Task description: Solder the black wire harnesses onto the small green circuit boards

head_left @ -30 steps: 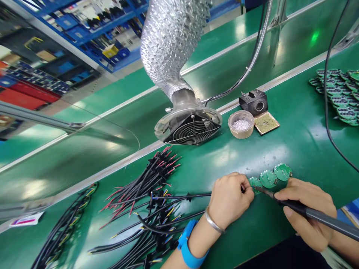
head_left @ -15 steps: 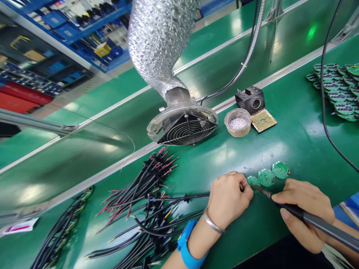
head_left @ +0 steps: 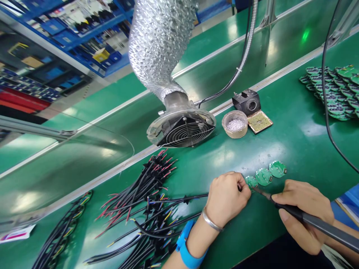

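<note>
My right hand [head_left: 304,215] grips a soldering iron [head_left: 297,212] by its dark handle, tip pointing left. That tip meets the near edge of a small round green circuit board [head_left: 251,181]. Closed at the same edge is my left hand [head_left: 228,196], its fingertips pinched together. A black cable [head_left: 196,197] runs from the left into this hand; its end is hidden by the fingers. Two more round boards, a middle one [head_left: 263,176] and a far one [head_left: 277,169], lie in a row with the first.
Bundles of black cables [head_left: 140,183] with stripped coloured ends lie left. A fume extractor hood [head_left: 182,129] hangs over the bench. Behind the boards are a bowl of solder bits [head_left: 235,125], a sponge tray [head_left: 260,121] and an iron holder [head_left: 246,101]. Stacked boards [head_left: 333,91] stand far right.
The view has shifted slightly. Both hands stay nearly in place, with the iron's tip still at the nearest board's edge.
</note>
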